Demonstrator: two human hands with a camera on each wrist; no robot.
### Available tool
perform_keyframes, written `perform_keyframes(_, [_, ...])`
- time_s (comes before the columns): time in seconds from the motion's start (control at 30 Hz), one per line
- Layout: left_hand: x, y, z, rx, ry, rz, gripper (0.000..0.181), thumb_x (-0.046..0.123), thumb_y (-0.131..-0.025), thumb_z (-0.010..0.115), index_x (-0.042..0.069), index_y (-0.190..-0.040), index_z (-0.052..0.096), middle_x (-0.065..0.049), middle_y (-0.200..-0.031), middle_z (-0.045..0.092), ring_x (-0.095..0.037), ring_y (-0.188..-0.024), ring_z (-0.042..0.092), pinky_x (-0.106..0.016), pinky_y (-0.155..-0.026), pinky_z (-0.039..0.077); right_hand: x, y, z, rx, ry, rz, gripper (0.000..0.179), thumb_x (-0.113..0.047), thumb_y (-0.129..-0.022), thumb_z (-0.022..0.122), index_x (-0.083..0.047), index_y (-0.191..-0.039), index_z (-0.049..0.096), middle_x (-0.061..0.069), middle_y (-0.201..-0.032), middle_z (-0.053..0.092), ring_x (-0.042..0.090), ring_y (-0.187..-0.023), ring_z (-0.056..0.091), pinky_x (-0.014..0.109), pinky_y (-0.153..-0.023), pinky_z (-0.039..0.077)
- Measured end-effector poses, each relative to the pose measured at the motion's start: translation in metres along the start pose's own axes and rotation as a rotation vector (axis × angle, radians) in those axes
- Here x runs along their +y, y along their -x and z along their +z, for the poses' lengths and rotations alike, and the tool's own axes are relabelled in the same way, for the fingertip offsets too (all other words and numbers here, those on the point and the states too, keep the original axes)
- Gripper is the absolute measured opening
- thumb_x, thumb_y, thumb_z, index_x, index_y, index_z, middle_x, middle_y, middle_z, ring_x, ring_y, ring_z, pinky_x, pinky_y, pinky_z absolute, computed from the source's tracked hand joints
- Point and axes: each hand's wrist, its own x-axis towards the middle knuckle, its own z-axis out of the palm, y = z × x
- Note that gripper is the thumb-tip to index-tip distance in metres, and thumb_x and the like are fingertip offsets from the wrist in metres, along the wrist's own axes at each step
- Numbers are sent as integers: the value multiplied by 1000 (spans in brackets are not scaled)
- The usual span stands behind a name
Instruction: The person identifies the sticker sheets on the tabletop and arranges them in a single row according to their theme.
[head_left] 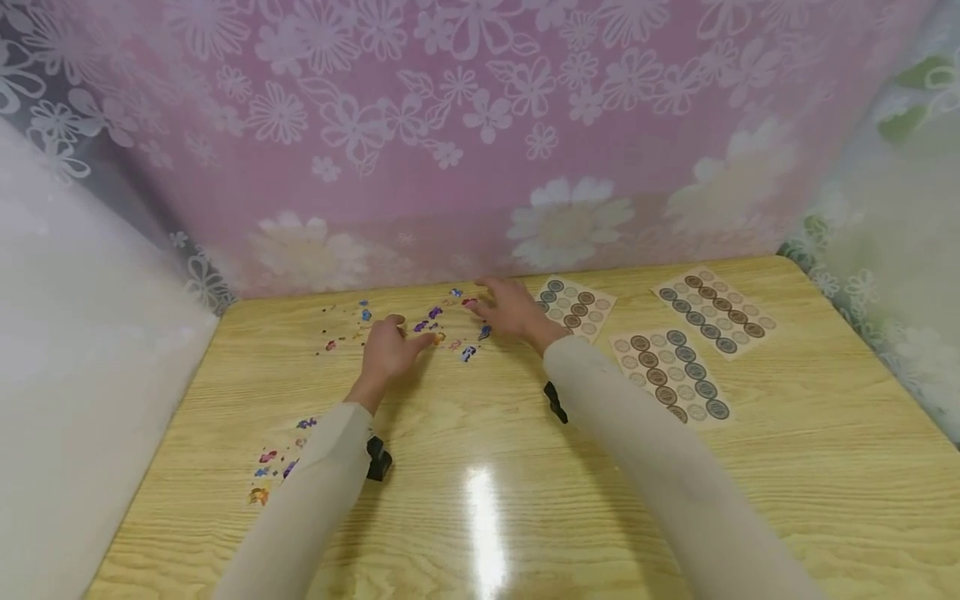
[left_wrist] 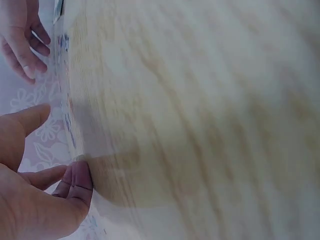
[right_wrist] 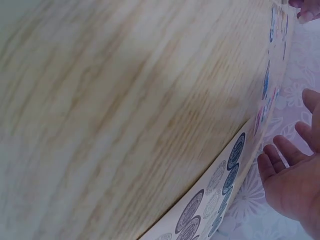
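Small colourful cartoon-figure stickers (head_left: 435,313) spread across the back of the wooden table, between and around both hands. My left hand (head_left: 386,350) rests at the left part of this group, thumb stretched to the right near an orange figure (head_left: 439,338). In the left wrist view its bent fingertips (left_wrist: 82,180) touch the tabletop, while another digit stands apart. My right hand (head_left: 512,310) is over the right end of the group, beside a sheet of round seal stickers (head_left: 585,298). Its fingers (right_wrist: 287,150) are loosely spread in the right wrist view, with nothing between them.
Two more sheets of brown and grey round seals lie at the right, one farther back (head_left: 716,308) and one nearer (head_left: 671,375). Another group of colourful figures (head_left: 267,457) lies by the left forearm. A flowered pink curtain (head_left: 450,200) hangs behind the table (head_left: 465,517).
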Motion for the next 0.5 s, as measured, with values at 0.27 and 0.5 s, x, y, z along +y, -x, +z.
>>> perform_keyframes(0.27, [2, -7, 5, 31, 42, -67, 70, 38, -85, 72, -2, -137, 46, -20, -115, 59, -33, -105, 56, -46, -86, 47, 2, -6, 3, -3, -12, 7, 55, -38, -99, 52, -15, -146, 39, 7, -149, 36, 33, -138, 25, 48, -110, 22])
perform_keyframes(0.5, [0, -7, 7, 46, 117, -65, 70, 34, -83, 76, 1, -137, 47, -21, -124, 54, -34, -109, 53, -47, -88, 45, 1, -19, 10, 12, -7, -40, 52, -33, -98, 55, -16, -145, 41, 7, -144, 43, 29, -132, 36, 43, -111, 18])
